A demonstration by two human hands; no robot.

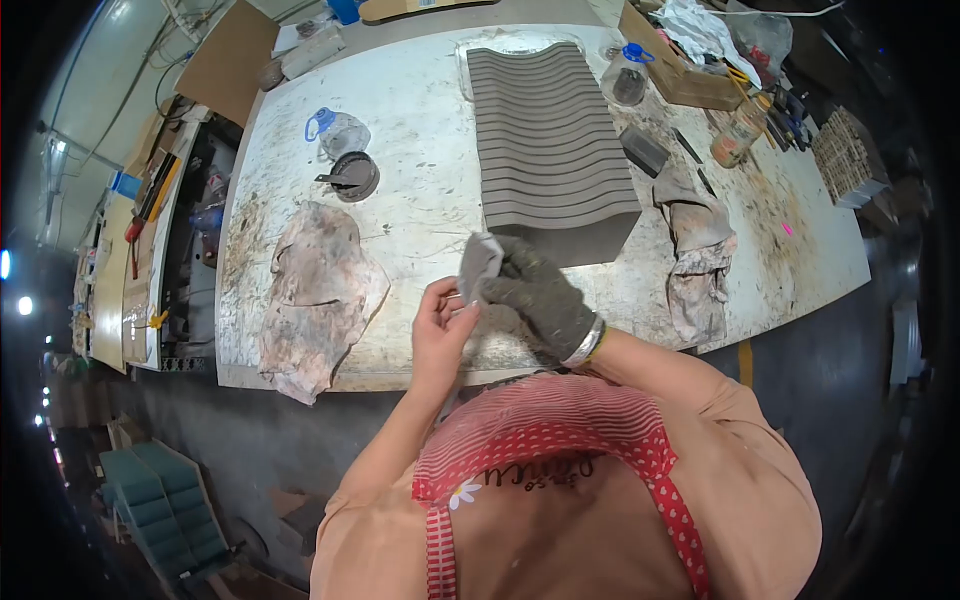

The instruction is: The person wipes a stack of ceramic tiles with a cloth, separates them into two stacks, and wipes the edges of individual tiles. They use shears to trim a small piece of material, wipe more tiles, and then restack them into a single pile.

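In front of my body, both hands meet at a small grey folded piece (481, 264) with a pale edge; it looks like sandpaper or cloth, I cannot tell which. My right hand (545, 305), in a dirty dark grey work glove, grips it from the right. Bare, with curled fingers, my left hand (440, 328) pinches its lower left edge. Just beyond the hands stands a long dark grey block with a wavy, ridged top (550, 140), made of many curved slices side by side. Its far end rests over a pale tray (464, 72).
On the stained white table (420, 220) lie a dirty rag (318, 290) at left and another (698, 255) at right. An open tin (355, 177), a clear jug (342, 136), a second jug (628, 85), a dark block (644, 151), a bottle (735, 138) and a cardboard box (690, 85) stand around.
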